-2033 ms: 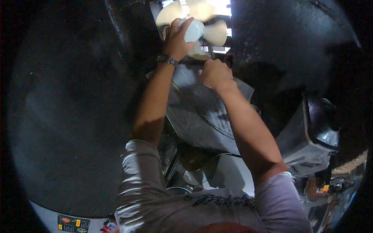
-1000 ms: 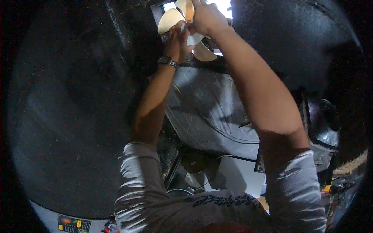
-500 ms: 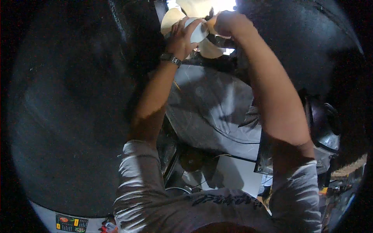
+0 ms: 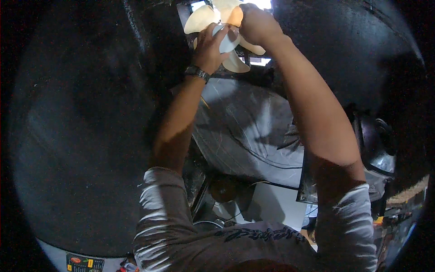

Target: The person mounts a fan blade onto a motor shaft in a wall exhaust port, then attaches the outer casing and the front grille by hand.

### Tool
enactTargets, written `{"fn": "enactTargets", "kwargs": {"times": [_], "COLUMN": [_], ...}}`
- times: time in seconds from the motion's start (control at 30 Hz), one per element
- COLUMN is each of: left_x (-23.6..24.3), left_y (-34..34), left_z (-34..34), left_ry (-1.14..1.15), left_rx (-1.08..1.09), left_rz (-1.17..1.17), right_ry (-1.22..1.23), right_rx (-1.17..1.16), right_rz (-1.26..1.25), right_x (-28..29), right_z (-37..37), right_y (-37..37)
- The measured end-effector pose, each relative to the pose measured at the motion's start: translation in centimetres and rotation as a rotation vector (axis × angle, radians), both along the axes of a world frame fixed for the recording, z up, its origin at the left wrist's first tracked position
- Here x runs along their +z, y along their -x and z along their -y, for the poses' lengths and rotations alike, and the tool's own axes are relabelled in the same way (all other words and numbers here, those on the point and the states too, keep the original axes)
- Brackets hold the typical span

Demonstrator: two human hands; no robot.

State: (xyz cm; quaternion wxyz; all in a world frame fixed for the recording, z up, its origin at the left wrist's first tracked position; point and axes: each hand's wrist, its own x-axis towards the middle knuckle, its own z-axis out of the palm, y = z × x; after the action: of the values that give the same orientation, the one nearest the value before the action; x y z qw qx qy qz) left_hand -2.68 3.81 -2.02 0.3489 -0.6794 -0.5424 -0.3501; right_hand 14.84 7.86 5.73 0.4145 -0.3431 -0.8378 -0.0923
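Observation:
A cream-white plastic fan with broad blades sits at the top, in a lit opening between dark panels. My left hand, with a wristwatch on its wrist, is wrapped around the fan's pale hub. My right hand reaches over from the right and grips a blade by the hub. Both arms stretch up and forward. A lower blade shows just under my left hand.
A large dark curved panel fills the left side, and another dark body the upper right. Below the fan lies a grey scratched sheet-metal cover with thin wires across it. A dark helmet-like object sits at the right.
My right hand rose from the grey cover up to the fan and now grips a blade beside the hub. The fan blades have turned. My left hand stayed on the hub.

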Motion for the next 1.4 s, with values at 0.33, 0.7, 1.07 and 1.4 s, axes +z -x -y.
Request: {"fn": "enactTargets", "kwargs": {"times": [0.33,0.7,1.07,1.4], "left_x": [-0.2,-1.0,-3.1,-2.0], "left_y": [0.4,1.5,1.1,2.2], "left_z": [-0.1,-0.5,-2.2,-1.5], "left_ry": [-0.093,-0.156,-0.211,-0.112], "left_rx": [-0.001,-0.096,-0.571,-0.389], "left_rz": [-0.035,0.066,0.875,0.689], "right_ry": [-0.127,-0.074,-0.134,-0.056], "right_rx": [0.011,0.115,0.226,0.236], "right_rz": [0.097,0.102,-0.020,-0.041], "right_x": [2.1,-1.2,-4.8,-5.7], "right_z": [1.1,0.8,-1.0,-0.7], "right_y": [1.4,3.1,3.3,2.9]}}
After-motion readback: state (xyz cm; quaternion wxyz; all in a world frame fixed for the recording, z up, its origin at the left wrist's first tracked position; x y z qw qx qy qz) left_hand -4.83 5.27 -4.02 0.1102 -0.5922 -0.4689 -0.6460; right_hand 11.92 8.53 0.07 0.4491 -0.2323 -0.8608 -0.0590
